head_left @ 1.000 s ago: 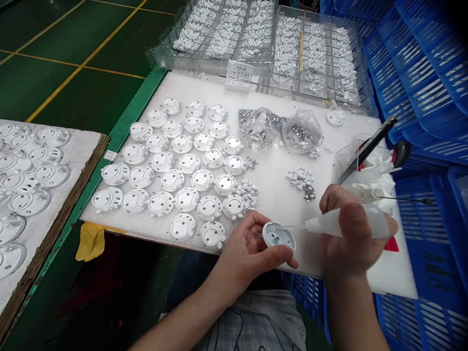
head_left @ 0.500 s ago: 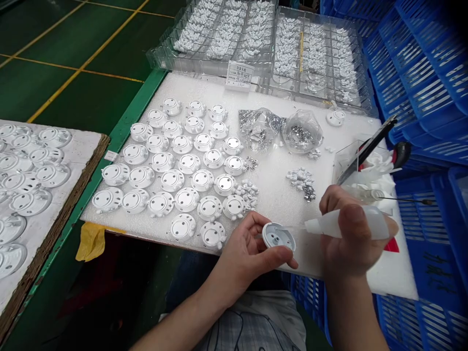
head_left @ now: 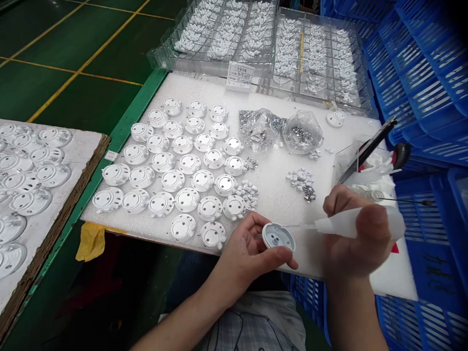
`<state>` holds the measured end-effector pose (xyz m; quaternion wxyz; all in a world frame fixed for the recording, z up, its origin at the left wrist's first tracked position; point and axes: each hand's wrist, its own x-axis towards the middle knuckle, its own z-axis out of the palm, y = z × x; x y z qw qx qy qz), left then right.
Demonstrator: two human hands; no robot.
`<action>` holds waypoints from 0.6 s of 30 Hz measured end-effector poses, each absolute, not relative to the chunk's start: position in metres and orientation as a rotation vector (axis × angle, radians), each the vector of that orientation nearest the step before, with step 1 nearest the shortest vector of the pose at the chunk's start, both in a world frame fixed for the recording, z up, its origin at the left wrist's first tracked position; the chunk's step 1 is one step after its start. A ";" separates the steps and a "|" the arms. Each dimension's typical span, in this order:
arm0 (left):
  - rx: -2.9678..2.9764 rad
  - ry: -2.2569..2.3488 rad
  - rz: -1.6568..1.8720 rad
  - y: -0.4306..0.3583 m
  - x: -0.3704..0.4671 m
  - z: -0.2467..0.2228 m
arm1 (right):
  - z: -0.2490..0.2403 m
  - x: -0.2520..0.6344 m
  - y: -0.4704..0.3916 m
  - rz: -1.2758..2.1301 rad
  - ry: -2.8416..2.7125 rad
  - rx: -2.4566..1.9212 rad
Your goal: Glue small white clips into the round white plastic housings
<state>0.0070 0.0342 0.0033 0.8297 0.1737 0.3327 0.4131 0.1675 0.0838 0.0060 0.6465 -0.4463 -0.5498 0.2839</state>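
My left hand point(head_left: 252, 248) pinches a round white plastic disc point(head_left: 278, 237) by its rim, hollow side up, with a small post at its middle. Wrapped round a translucent squeeze bottle point(head_left: 336, 225) is my right hand point(head_left: 360, 239). The bottle lies nearly level, and its thin nozzle points left to the far rim of the disc. Whether the tip touches the disc I cannot tell. Left of my hands, several rows of round white pieces point(head_left: 185, 200) with two dark dots each stand on the white foam sheet point(head_left: 278, 190). Small white parts point(head_left: 247, 194) lie in a heap beside them.
Clear bags of metal bits point(head_left: 302, 131) lie at mid-sheet, near a pile of small white parts point(head_left: 300, 178). Behind stand clear compartment trays point(head_left: 272, 48) and a label card point(head_left: 239, 76). A clear box point(head_left: 345, 156) holds tools. Blue crates point(head_left: 420, 73) border the right side.
My right hand has moved to the right with the squeeze bottle, drawing the nozzle back from over the disc to its rim. My left hand and the disc have stayed in place.
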 end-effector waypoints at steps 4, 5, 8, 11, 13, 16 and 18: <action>0.381 0.710 0.876 0.034 0.006 0.004 | 0.010 0.167 0.088 0.733 -1.152 -0.977; 0.379 0.712 0.875 0.035 0.006 0.004 | 0.011 0.168 0.089 0.761 -1.137 -0.968; 0.366 0.713 0.872 0.035 0.006 0.004 | 0.013 0.170 0.091 0.914 -1.063 -0.964; 0.358 0.694 0.891 0.034 0.008 0.000 | 0.010 0.174 0.089 1.013 -0.995 -1.023; 0.352 0.674 0.913 0.033 0.009 -0.004 | 0.007 0.177 0.086 0.985 -1.047 -1.097; 0.336 0.640 0.927 0.033 0.010 -0.006 | 0.005 0.179 0.084 0.911 -1.241 -1.267; 0.322 0.624 0.913 0.033 0.009 -0.005 | 0.008 0.178 0.085 0.878 -1.362 -1.396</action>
